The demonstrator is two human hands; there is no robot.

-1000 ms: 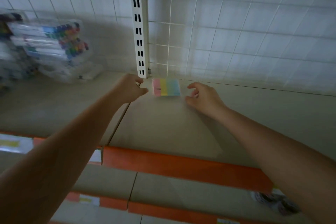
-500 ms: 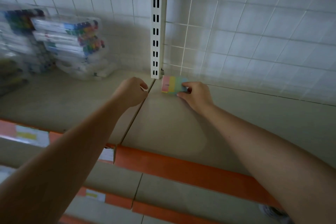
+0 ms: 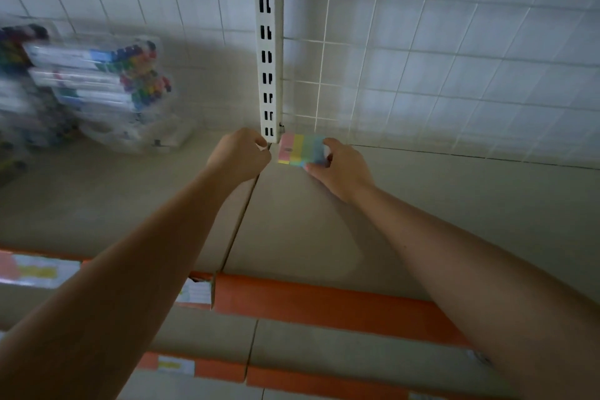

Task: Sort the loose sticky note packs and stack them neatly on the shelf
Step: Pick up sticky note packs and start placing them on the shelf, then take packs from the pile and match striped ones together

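Observation:
A sticky note pack [image 3: 297,149] with pink, yellow, green and blue stripes lies at the back of the beige shelf [image 3: 422,211], against the foot of the white slotted upright [image 3: 268,52]. My right hand [image 3: 337,167] grips the pack's right end, thumb at the front edge and fingers over the far side. My left hand [image 3: 240,153] hovers just left of the pack with its fingers curled in a fist, holding nothing that I can see.
Clear packs of coloured markers [image 3: 107,88] are stacked at the back left of the shelf. A white wire grid [image 3: 422,58] backs the shelf. Orange price rails [image 3: 324,305] run along the front edges of this shelf and the one below.
My right hand moved left from beside the pack and took hold of its right end. The pack now sits closer to the upright. My left hand stayed curled beside it.

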